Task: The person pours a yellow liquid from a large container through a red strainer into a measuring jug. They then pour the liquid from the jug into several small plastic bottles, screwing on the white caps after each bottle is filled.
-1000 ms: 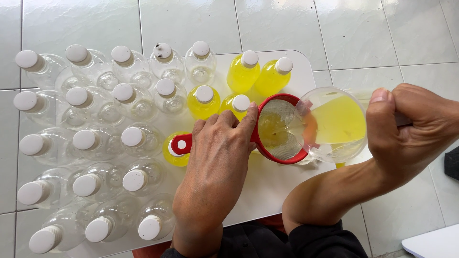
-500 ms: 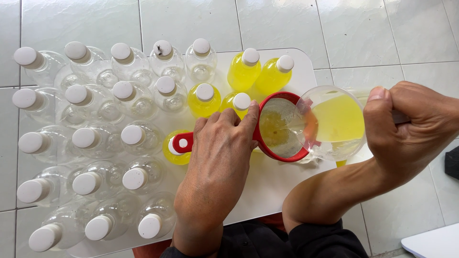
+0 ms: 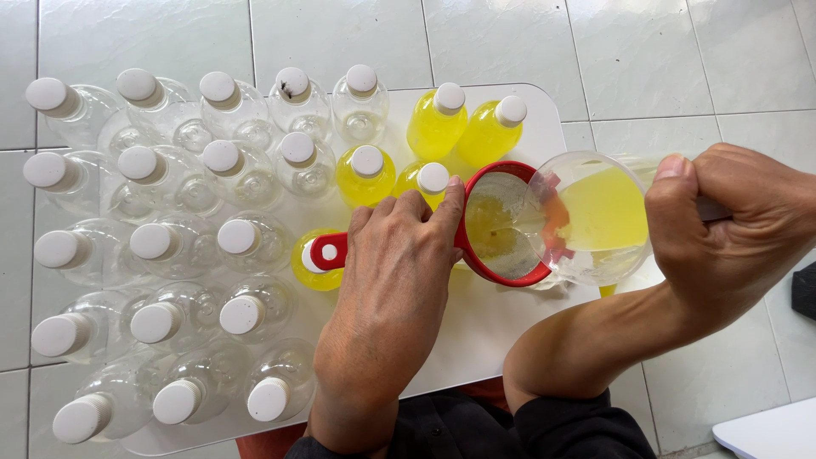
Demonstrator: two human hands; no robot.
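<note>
The left hand, fingers clamped on the red strainer, steadies it. The right hand, fist closed, tilts the jug, straining yellow liquid. Next likely requires steady tilt.

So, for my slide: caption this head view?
Right hand tilts jug of yellow liquid into red strainer steadied by left hand.

Empty clear bottles with white caps are ranged in rows across the left and middle of the white desk. Four capped bottles filled with yellow liquid are grouped at the far edge, just beside the empty ones. The desk is set on a floor of pale tiles. A dark object is cut by the right edge; a white corner is seen at lower right.
</note>
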